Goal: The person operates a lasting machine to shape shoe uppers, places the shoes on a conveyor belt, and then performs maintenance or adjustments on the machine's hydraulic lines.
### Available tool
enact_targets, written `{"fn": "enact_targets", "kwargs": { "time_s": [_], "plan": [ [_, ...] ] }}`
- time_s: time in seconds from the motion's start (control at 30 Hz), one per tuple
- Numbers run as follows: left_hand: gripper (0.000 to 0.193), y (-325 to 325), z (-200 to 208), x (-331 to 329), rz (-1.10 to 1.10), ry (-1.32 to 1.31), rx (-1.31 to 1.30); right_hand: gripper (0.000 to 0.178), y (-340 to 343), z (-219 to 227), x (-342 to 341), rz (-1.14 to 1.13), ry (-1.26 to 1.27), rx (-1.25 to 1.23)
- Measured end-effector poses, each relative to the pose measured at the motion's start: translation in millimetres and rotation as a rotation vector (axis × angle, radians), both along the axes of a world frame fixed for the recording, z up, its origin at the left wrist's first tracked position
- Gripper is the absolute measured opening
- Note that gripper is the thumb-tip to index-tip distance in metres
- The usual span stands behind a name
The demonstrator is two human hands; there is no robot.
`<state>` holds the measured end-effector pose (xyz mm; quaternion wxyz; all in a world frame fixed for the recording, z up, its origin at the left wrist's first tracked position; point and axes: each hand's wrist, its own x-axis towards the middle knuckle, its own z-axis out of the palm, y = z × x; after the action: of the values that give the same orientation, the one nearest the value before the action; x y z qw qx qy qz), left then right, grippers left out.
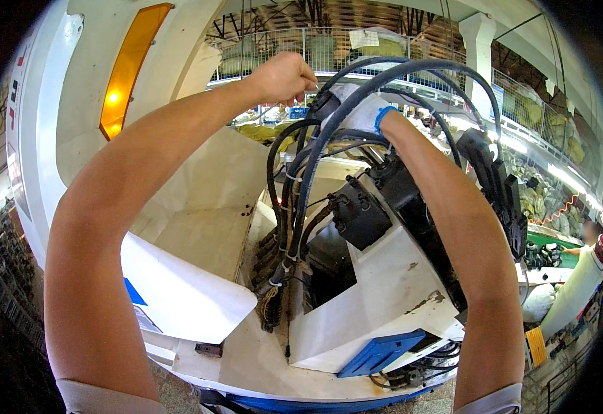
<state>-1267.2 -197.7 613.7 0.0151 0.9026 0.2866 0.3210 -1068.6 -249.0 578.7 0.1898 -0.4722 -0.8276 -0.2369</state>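
My left hand is bare and raised high in front of me. Its fingers are curled in a pinch, and whatever they hold is too small to make out. Close to its right, my right hand wears a white glove with a blue cuff. It is closed around a black round part, though some fingers are hidden. Thick black hoses arch across the gloved hand and drop into a white machine. Below the hands sit dark metal blocks with hose fittings.
An orange window panel is set in the pale machine housing at left. A white cover juts out at lower left. A blue plate lies at the machine's front. At far right, a person stands beside a green bench. Caged shelves hold sacks behind.
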Motion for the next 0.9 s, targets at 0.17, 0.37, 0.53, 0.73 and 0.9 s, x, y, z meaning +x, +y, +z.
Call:
{"fn": "enact_targets", "kwargs": {
  "time_s": [0.17,0.37,0.53,0.73,0.9],
  "plan": [
    [0.018,4.2,-1.9,8.9,-0.017,-0.01,0.052,0.051,11.6,-0.5,8.7,0.02,0.03,0.01],
    [0.019,12.2,-1.4,4.4,-0.048,-0.004,0.071,0.048,13.2,-2.8,8.1,0.049,0.029,0.017],
    [0.017,14.2,-2.9,3.2,-0.082,-0.02,0.104,0.045,16.1,-3.1,11.4,0.092,0.032,0.022],
    [0.017,11.7,-3.8,0.3,-0.055,0.026,0.155,0.042,8.7,-3.3,11.9,0.099,0.03,0.048],
    [0.017,25.0,-5.2,-2.6,-0.041,0.071,0.372,0.064,8.1,0.1,8.0,0.095,0.054,-0.032]
  ]
}}
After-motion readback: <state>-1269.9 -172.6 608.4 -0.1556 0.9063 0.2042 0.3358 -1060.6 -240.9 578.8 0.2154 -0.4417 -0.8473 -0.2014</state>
